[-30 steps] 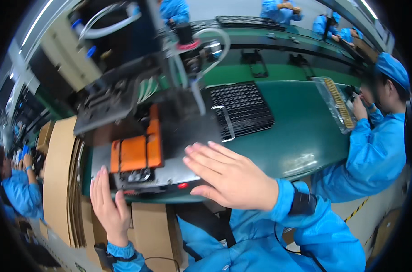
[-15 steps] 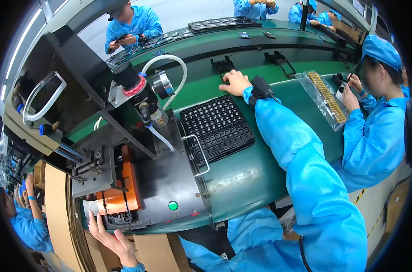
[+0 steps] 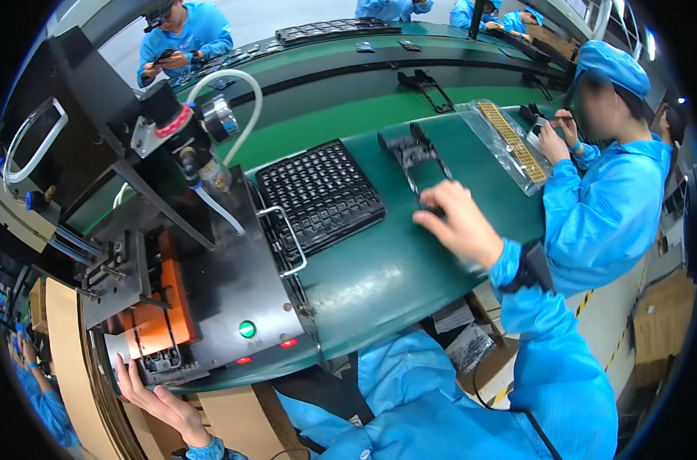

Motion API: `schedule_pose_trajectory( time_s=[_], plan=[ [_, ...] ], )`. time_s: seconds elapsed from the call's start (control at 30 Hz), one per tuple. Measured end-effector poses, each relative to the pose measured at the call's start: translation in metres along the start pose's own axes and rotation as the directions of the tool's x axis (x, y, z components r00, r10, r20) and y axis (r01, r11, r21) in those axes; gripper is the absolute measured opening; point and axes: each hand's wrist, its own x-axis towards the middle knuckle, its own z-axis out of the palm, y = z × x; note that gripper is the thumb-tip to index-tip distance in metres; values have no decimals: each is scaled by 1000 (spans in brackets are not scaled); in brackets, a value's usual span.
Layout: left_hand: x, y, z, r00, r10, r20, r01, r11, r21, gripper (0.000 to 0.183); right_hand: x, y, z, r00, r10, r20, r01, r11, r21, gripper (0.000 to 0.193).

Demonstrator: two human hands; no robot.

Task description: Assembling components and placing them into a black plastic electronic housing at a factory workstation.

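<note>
Free green mat (image 3: 360,295) nearside, black trays (image 3: 321,195) and black frame (image 3: 413,152) beyond

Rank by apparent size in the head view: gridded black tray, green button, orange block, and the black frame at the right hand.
1. Gridded black tray
2. Orange block and black frame: too alike in extent to rank
3. Green button

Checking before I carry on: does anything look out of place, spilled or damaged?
Nothing stands out. The black tray rests on the green table beside the machine, with nothing visibly spilled or broken. The black frame in the right hand is blurred, so fine damage can't be judged.
</note>
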Motion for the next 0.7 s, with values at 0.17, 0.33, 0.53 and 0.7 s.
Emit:
schedule_pose_trajectory(
  time_s=[0.17, 0.33, 0.53, 0.7],
  plan=[
    [1, 4, -3, 998, 14, -55, -16, 1000, -27, 56, -53, -26, 6, 992, -106, -74, 84, 963, -255, 32],
    [5, 12, -7, 996, 38, -83, -42, 998, -48, 49, 13, -78, 12, 910, -305, -281, 326, 945, 31, 16],
    [7, 12, -14, 998, 52, -47, -56, 995, -84, 46, 106, -93, 78, 931, -355, 90, 324, 913, 247, 18],
    [8, 13, -15, 998, 43, -44, -48, 991, -125, 48, 118, -97, 90, 918, -384, 101, 358, 910, 208, 12]
  ],
)
